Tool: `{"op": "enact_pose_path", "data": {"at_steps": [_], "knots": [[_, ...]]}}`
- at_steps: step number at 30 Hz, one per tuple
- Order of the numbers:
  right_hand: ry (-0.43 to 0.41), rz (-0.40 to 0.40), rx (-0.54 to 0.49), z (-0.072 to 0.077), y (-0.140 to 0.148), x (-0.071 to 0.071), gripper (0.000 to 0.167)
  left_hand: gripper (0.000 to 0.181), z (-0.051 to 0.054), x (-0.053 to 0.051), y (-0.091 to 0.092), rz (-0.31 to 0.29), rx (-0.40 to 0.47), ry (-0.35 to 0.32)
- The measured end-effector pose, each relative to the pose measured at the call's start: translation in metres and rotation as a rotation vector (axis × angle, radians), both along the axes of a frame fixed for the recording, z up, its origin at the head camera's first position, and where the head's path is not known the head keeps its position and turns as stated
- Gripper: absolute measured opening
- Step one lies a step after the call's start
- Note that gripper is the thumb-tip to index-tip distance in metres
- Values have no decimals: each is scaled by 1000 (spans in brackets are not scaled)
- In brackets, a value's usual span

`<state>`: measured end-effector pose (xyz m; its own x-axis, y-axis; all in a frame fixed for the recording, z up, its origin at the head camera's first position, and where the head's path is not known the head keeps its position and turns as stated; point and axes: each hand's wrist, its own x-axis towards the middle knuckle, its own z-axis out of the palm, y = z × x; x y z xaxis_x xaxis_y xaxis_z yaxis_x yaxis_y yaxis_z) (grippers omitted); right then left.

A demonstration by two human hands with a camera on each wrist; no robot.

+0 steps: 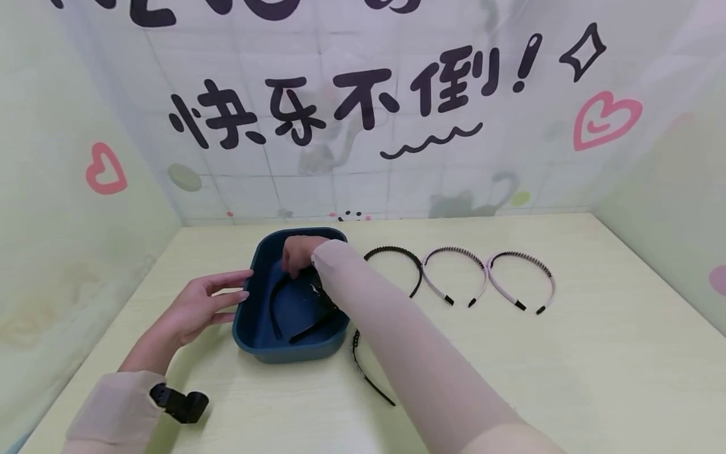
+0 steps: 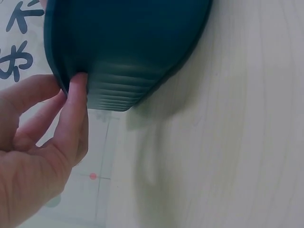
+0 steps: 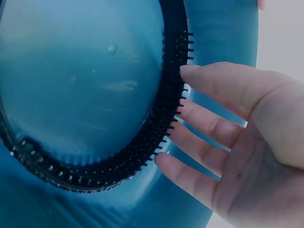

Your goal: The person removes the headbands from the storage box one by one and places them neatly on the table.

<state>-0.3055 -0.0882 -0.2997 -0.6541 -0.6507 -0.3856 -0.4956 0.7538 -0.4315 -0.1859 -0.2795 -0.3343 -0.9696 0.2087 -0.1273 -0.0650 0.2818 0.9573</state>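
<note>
A deep blue bin (image 1: 292, 357) stands at centre-left in the head view, tilt not clear. My left hand (image 1: 195, 309) holds its left side; in the left wrist view the thumb and fingers of that hand (image 2: 45, 147) pinch the bin's edge (image 2: 128, 38). Inside lies a black headband (image 1: 273, 309), with a second dark band end beside it. My right hand (image 1: 300, 253) reaches in at the back. Seen from the right wrist, this hand (image 3: 237, 142) has its fingers spread, tips at the outer edge of a toothed black headband (image 3: 173, 71).
Right of the bin, a black headband (image 1: 393, 249) and two pale lilac ones (image 1: 454, 249), (image 1: 520, 255) form a row. Another thin black headband (image 1: 374, 385) lies nearer, partly behind my right sleeve (image 1: 397, 334). A printed sheet (image 1: 340, 189) hangs behind the table.
</note>
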Motion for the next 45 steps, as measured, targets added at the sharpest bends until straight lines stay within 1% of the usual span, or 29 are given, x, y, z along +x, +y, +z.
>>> {"op": "enact_pose_path", "data": {"at_steps": [5, 9, 16, 21, 26, 34, 37, 39, 45], "knots": [[12, -41, -24, 3, 5, 1, 32, 57, 2, 0, 0, 3, -9, 8], [20, -51, -52, 3, 7, -1, 29, 57, 3, -1, -1, 5, -11, 8], [6, -68, -58, -1, 11, -7, 26, 56, 2, 0, 0, 6, 11, 3], [-12, -72, -80, 0, 14, -7, 26, 57, 2, 0, 2, 6, 4, 8], [-12, -48, -105, 5, 19, -5, 26, 58, 3, -2, 3, 2, -2, 6], [25, 14, -116, 9, 21, -6, 28, 58, 1, -3, 1, -12, -13, 11], [37, 34, -122, 12, 21, -5, 29, 58, 1, -3, 1, -9, -12, 11], [45, 32, -120, 14, 20, -4, 29, 58, 1, -2, 1, -5, -13, 14], [40, -20, -115, 19, 20, -2, 28, 57, 0, -1, 0, 1, -13, 14]]}}
